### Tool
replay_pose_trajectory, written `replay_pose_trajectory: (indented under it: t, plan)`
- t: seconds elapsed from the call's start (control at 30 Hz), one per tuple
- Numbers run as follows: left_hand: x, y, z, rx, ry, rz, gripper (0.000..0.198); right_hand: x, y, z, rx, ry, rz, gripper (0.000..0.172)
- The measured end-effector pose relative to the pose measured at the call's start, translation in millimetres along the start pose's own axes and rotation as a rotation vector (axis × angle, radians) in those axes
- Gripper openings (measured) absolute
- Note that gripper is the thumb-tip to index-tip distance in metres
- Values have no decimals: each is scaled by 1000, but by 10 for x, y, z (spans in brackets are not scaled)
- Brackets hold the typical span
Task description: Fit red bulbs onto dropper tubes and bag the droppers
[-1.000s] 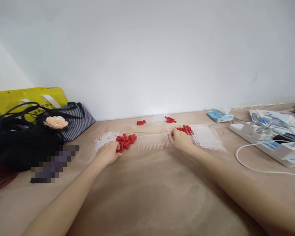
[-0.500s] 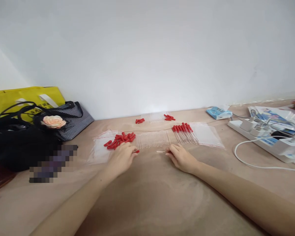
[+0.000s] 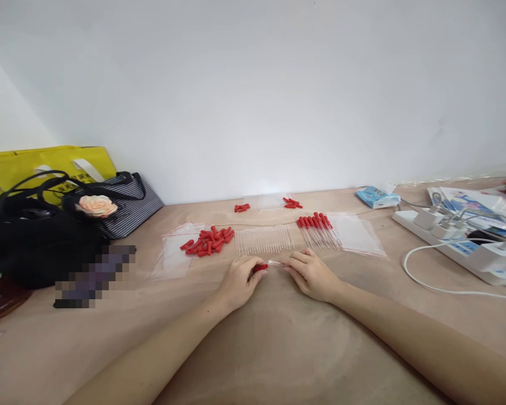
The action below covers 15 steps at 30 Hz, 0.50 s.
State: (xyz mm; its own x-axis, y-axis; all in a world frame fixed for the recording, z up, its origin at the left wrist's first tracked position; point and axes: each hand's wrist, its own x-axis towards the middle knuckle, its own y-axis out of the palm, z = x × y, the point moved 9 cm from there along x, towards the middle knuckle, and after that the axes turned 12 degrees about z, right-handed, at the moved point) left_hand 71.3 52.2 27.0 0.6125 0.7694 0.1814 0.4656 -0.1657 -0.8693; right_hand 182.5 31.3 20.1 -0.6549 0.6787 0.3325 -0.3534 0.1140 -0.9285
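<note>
My left hand (image 3: 241,281) pinches a red rubber dropper bulb (image 3: 260,268), its open end facing right. Opposite it, my right hand (image 3: 310,274) is closed on a clear glass dropper tube (image 3: 274,263), whose end points left toward the bulb with a small gap between them. Loose red bulbs (image 3: 209,242) lie heaped on a clear plastic bag beyond my left hand. A row of bare glass tubes (image 3: 263,239) lies side by side just past both hands. Droppers with red bulbs fitted (image 3: 316,228) lie in a row beyond my right hand.
Flat clear bags (image 3: 360,235) lie right of the fitted droppers. Small bulb groups (image 3: 293,203) sit near the wall. At right are a tissue pack (image 3: 377,197) and a power strip (image 3: 455,242) with cables; at left, a striped bag (image 3: 141,202) and black bag (image 3: 46,247).
My left hand has moved right, away from the bulb heap, carrying one bulb close to the tube's end. My right hand stays nearly in place with the glass tube.
</note>
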Motion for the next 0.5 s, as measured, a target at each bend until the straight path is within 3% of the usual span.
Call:
replay_pose_trajectory:
  t: [0.23, 0.5]
  plan:
    - [20, 3, 4, -45, 12, 7, 12, 12, 8, 40, 15, -31, 22, 23]
    - [-2, -63, -44, -80, 84, -57, 16, 0, -56, 127, 33, -65, -45, 24]
